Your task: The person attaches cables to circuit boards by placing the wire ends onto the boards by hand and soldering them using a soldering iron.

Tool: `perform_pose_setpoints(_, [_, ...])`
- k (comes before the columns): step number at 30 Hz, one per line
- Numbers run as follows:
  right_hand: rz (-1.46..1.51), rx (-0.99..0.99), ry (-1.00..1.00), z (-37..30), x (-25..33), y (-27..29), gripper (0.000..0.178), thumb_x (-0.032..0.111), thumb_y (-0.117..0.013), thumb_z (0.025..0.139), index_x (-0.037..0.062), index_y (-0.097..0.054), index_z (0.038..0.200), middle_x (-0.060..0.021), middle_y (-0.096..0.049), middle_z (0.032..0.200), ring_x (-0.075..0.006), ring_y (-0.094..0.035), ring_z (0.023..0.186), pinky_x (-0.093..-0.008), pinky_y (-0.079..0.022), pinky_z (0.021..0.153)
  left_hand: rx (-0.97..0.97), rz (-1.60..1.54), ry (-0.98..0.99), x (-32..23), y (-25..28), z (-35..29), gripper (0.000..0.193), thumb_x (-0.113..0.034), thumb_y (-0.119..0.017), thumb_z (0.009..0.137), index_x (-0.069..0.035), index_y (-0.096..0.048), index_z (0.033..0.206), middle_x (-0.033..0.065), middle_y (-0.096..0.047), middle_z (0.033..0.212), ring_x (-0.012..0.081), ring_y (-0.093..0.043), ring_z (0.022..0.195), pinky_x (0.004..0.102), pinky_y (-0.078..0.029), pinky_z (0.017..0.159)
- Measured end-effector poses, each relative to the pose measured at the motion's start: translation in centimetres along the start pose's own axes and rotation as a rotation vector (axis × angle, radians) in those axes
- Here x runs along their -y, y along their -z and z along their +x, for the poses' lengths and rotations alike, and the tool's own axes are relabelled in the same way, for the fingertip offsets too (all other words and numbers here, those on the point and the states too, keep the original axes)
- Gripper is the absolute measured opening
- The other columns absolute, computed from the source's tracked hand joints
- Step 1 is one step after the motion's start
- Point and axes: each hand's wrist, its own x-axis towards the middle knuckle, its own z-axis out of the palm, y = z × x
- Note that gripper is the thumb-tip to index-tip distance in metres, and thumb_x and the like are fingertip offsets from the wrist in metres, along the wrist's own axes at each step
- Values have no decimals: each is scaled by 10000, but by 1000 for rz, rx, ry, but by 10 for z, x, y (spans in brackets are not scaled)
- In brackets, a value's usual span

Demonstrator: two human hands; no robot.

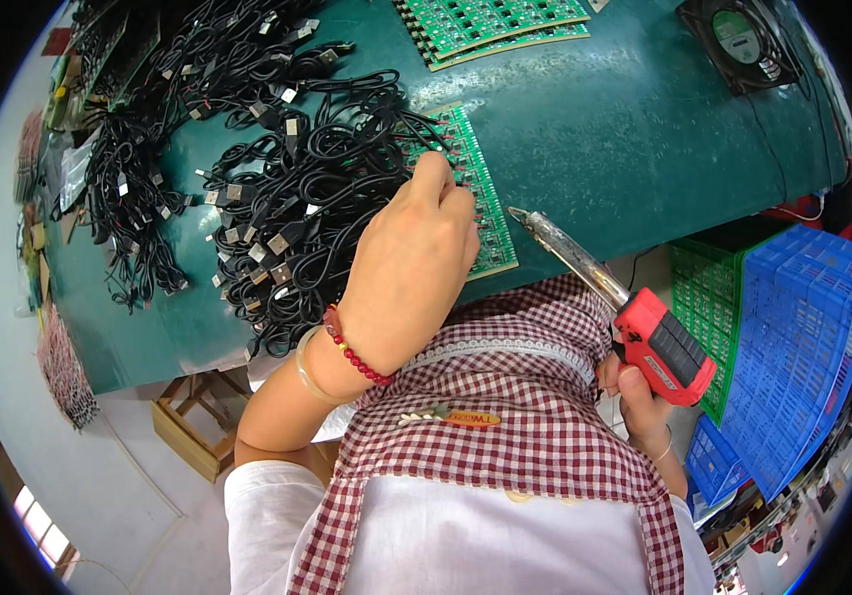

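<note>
My left hand [411, 258] is closed over a green circuit board [488, 228], fingers bunched and pointing down. Whatever its fingertips pinch is hidden behind the knuckles. Black USB cables [317, 188] lie heaped just left of this hand, and some run onto the board's left side. In my right hand [638, 399], near the table's front edge, is a red and black soldering iron [659, 342]. Its metal tip points up and left, apart from the board's right edge.
More black cables [138, 188] are piled at the far left. Stacked green boards [495, 25] lie at the back, a black fan [741, 42] at the back right. Blue plastic crates [793, 317] stand beyond the table's right edge. A wooden frame [193, 426] sits below, at left.
</note>
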Motion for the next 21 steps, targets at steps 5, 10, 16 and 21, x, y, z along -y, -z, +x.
perform_pose_setpoints(5, [77,-7,-20,-2,3,-2,285,205,-599,881,-18,-509,1035,-49,-526,678,-123,-484,597,-267,-410,568,-2,0,3,0,0,0,62,7,-612,752,25,-553,759,120,-487,888,291,-570,658,369,-483,579])
perform_pose_setpoints(10, [115,3,-17,-5,-3,2,137,130,-614,871,5,-561,883,-32,-553,719,-113,-513,643,-257,-428,594,37,-20,2,3,4,2,63,-10,-616,759,8,-556,767,107,-493,889,284,-569,642,362,-472,568])
perform_pose_setpoints(16, [44,10,4,-10,-10,0,453,270,-583,895,-43,-453,1197,-72,-504,639,-137,-452,550,-278,-389,552,59,-45,-18,4,6,6,56,-29,-615,770,-3,-565,776,107,-509,883,288,-566,644,371,-464,573])
perform_pose_setpoints(21, [13,-1,-24,-13,-18,1,455,281,-594,888,-34,-456,1186,-69,-505,641,-139,-458,560,-276,-386,548,69,-60,-13,7,4,9,59,-42,-613,773,-10,-564,780,109,-512,880,294,-570,672,374,-467,593])
